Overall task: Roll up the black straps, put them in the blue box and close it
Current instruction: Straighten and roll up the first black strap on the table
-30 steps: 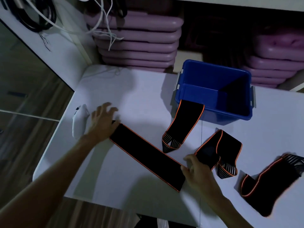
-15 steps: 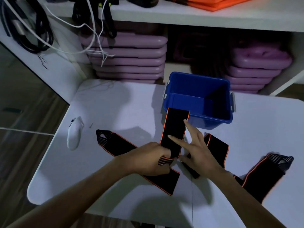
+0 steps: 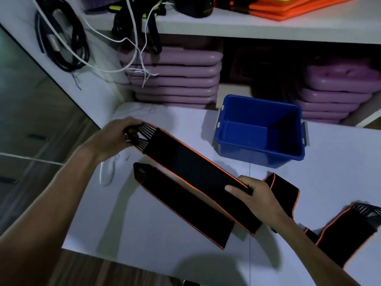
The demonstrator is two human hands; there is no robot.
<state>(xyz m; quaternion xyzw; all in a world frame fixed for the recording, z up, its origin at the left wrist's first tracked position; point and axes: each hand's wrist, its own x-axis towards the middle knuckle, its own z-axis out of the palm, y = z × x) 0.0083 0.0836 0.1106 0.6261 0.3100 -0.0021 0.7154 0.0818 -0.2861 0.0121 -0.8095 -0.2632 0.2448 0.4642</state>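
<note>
A black strap with orange edges (image 3: 191, 164) is stretched diagonally above the white table (image 3: 144, 228). My left hand (image 3: 117, 135) grips its ribbed end at the upper left. My right hand (image 3: 253, 193) pinches the strap near its lower right part. A second strap (image 3: 185, 205) lies flat beneath it. A third strap (image 3: 286, 188) lies folded behind my right hand. Another strap (image 3: 350, 226) lies at the right edge. The blue box (image 3: 259, 149) stands open and empty behind, with no lid in sight.
A white computer mouse (image 3: 106, 172) lies near the table's left edge, under my left forearm. Stacked purple steps (image 3: 175, 79) fill the shelf behind the table. Black and white cables (image 3: 68, 44) hang at the upper left.
Both hands have lifted the strap that leaned on the box and pulled it out straight; my left hand moved up and left with its ribbed end. The box front is now bare.
</note>
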